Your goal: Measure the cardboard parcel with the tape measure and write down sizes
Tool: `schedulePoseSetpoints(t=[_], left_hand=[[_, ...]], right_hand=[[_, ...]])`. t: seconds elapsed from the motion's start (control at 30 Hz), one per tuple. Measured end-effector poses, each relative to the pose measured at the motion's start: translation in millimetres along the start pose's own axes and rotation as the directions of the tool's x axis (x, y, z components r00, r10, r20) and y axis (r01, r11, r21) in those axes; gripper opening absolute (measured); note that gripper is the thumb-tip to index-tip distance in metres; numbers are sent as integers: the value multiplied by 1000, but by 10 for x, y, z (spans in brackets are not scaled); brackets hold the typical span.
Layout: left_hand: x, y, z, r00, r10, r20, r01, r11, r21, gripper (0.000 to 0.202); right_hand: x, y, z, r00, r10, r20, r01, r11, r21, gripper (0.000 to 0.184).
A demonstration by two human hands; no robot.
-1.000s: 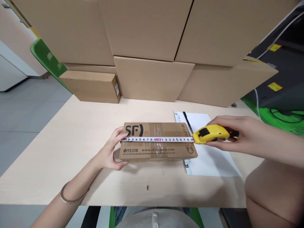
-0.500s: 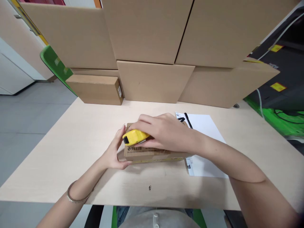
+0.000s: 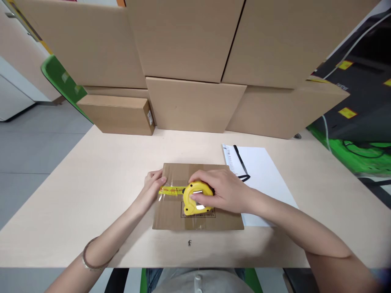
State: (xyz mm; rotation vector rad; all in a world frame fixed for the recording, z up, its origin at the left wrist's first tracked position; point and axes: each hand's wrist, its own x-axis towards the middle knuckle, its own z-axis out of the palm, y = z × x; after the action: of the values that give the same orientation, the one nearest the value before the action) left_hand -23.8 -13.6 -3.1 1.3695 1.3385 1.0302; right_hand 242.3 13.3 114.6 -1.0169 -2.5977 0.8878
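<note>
A flat brown cardboard parcel [image 3: 174,211] lies on the pale table [image 3: 91,191] in front of me, a wide taped face up. My right hand [image 3: 227,191] grips a yellow tape measure [image 3: 197,198] resting on the parcel's top. A short length of yellow tape runs left from it to my left hand [image 3: 152,187], whose fingers pinch the tape's end at the parcel's left edge. A bracelet is on my left wrist.
A white sheet of paper [image 3: 265,175] with a black pen [image 3: 240,160] lies right of the parcel. Large cardboard boxes [image 3: 189,61] are stacked along the table's far edge, with a smaller box [image 3: 117,114] at far left. Green and black equipment stands at right.
The tape, first stretched along the parcel's printed side, was retracted. The parcel now lies on a wider face, and my right hand has brought the tape measure onto it with a short length out.
</note>
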Motion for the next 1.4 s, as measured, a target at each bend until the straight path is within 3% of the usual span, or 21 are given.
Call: schedulePoseSetpoints(t=[0.07, 0.13, 0.23, 0.27, 0.33, 0.37, 0.4, 0.5, 0.57, 0.63, 0.73, 0.9, 1.1, 1.23, 1.4], left_hand=[[24, -69, -24, 998, -44, -37, 45, 998, 39, 49], [26, -96, -21, 997, -77, -17, 76, 997, -27, 54], [-1, -63, 23, 993, -115, 10, 115, 980, -161, 64], [-12, -41, 40, 992, -122, 20, 123, 973, -197, 68], [-29, 2, 67, 992, -118, 50, 127, 961, -247, 70], [-34, 19, 76, 992, -113, 63, 126, 956, -263, 70], [-38, 33, 83, 992, -108, 71, 124, 953, -276, 70], [-38, 48, 91, 992, -108, 71, 124, 948, -294, 67], [-33, 46, 87, 991, -118, 62, 131, 948, -289, 66], [-28, 43, 76, 990, -125, 57, 136, 953, -272, 66], [-20, 43, 51, 992, -115, 53, 124, 965, -231, 67], [-2, 40, 30, 993, -89, 72, 102, 971, -214, 68], [33, 7, -2, 994, -37, 101, 56, 981, -187, 76], [42, -50, -40, 993, -39, 115, 58, 984, -168, 75], [32, -53, -40, 992, -21, 121, 40, 986, -160, 68]], right_hand=[[26, 63, 88, 998, -59, -31, 57, 997, -43, 35], [33, 111, 117, 989, -116, -90, 106, 988, -111, 38], [-17, 240, 3, 961, -119, -250, 91, 989, -121, 47], [-45, 322, -77, 948, -57, -312, 27, 995, -97, 48], [-109, 562, -267, 900, 200, -388, -254, 963, -92, 48], [-140, 712, -357, 845, 355, -399, -434, 892, -125, 47], [-170, 873, -428, 768, 505, -394, -608, 768, -200, 48], [-264, 1333, -470, 635, 687, -353, -772, 578, -263, 40], [-336, 1550, -362, 611, 732, -300, -791, 555, -257, 36], [-413, 1682, -220, 629, 735, -253, -777, 586, -230, 33], [-517, 1785, -88, 698, 678, -232, -713, 690, -127, 32], [-600, 1924, -105, 775, 568, -278, -529, 823, 205, 41], [-580, 2053, 72, 803, 526, -282, -339, 791, 509, 59], [-540, 2082, 195, 815, 525, -247, -295, 742, 602, 51], [-508, 2109, 195, 820, 522, -235, -274, 718, 640, 50]])
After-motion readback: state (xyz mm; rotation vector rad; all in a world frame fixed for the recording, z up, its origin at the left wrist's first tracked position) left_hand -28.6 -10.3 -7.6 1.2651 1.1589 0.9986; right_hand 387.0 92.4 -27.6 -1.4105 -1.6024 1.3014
